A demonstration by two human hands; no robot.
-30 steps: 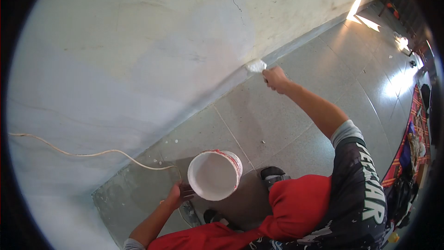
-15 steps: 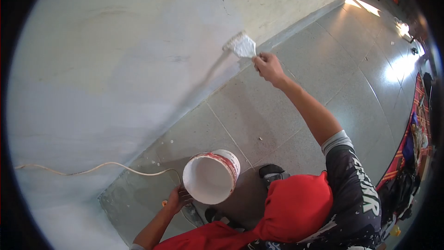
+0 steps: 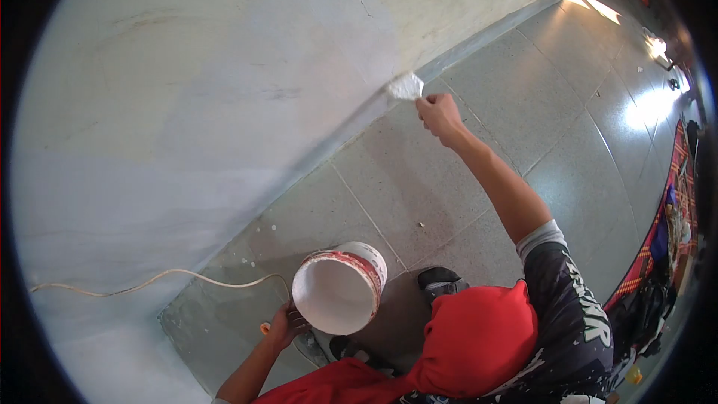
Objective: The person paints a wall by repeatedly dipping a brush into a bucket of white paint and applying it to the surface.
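My right hand is closed around the handle of a wide paintbrush, its bristles coated white. The bristles lie right at the foot of the wall, by the grey skirting. A damp-looking, paler patch spreads over the wall behind the brush. At lower left my left hand grips the side of a white bucket, fingers curled against it. Dried red and white paint marks the bucket's rim, and its mouth tilts toward the wall. The inside looks white.
A pale cable runs from the wall to behind the bucket. Grey tiles cover the floor, with white drips near the wall. Red cloth hangs before my body, above dark shoes. A plaid cloth with clutter lies at right.
My right hand has brought the brush down and slightly right along the wall, toward the skirting. The left hand and bucket stay nearly in place.
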